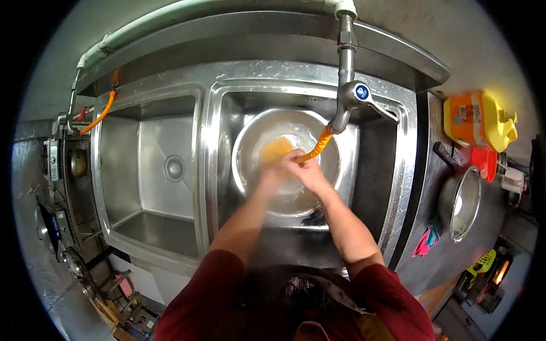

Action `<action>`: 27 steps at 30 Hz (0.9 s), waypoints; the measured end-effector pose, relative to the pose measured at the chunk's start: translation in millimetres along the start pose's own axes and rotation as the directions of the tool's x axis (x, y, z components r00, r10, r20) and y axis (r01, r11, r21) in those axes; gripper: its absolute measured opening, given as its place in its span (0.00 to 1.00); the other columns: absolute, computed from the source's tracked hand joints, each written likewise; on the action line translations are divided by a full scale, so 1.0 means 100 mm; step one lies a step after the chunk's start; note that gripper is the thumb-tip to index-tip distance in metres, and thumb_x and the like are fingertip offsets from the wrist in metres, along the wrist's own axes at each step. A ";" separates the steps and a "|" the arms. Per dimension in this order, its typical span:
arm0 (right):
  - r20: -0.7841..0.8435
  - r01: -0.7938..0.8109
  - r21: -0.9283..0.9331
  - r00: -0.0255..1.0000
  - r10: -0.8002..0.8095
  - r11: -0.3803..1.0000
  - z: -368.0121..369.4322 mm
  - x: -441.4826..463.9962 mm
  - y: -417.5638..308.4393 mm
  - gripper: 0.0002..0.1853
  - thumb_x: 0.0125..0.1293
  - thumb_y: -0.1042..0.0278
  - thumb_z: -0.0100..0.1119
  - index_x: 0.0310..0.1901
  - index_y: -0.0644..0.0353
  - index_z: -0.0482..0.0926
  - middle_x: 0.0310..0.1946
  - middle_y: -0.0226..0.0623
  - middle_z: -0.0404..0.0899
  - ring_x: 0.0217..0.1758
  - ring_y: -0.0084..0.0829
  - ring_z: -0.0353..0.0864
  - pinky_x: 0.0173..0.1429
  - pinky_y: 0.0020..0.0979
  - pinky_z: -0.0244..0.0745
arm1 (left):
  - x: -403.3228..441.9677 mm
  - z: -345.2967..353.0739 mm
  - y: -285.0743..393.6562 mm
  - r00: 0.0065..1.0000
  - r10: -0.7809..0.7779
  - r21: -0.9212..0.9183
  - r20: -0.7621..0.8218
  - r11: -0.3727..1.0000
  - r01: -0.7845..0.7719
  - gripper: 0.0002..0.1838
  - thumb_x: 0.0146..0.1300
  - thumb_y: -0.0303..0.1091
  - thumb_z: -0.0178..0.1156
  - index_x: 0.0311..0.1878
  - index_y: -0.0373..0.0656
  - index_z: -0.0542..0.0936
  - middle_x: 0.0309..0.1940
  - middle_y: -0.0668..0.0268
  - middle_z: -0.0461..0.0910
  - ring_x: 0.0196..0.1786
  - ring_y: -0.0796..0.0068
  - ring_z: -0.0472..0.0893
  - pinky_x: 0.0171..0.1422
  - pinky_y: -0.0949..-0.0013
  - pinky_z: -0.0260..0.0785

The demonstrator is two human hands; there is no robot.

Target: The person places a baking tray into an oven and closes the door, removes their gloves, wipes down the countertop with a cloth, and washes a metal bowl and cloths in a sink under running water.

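Observation:
A large round steel bowl [243, 182] sits in the right sink basin, with whitish, sudsy water in it. My right hand [307, 171] is closed around the lower end of an orange hose [319, 146] that comes down from the tap [344, 105]. Over the bowl, to the left of it, my left hand [273, 175] is smeared by motion. A blurred yellow sponge [277, 149] is at its fingers, and the hand appears closed on it. The exact grip is hidden by the blur.
To the left is a second sink basin [165, 142] with a drain. On the right counter stand a yellow jug [483, 120], a red container [483, 163], a tilted steel bowl [465, 204] and a pink-and-blue cloth [427, 240]. A pipe [148, 25] runs along the wall.

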State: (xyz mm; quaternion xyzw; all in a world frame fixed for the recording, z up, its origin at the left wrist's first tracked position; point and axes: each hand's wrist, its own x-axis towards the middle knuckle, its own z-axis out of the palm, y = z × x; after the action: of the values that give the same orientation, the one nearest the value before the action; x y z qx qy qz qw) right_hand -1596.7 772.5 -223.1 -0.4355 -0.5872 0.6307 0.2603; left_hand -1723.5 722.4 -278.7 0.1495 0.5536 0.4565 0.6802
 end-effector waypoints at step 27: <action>0.303 -0.396 -0.323 0.817 0.490 0.860 -0.79 -1.00 -0.51 0.37 0.43 0.53 0.75 0.49 0.64 0.64 0.38 0.48 0.74 0.43 0.40 0.73 0.51 0.37 0.69 | -0.01 -0.29 0.00 0.995 -0.098 -0.268 0.034 0.958 0.104 0.22 0.61 0.24 0.52 0.59 0.42 0.63 0.52 0.56 0.71 0.52 0.59 0.75 0.57 0.57 0.70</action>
State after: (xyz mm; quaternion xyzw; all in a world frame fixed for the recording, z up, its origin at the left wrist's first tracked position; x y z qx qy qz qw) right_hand -1489.6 738.2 -143.5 -0.4612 -0.5804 0.6677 -0.0675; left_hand -1748.7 712.7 -288.2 0.0317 0.4861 0.4908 0.7224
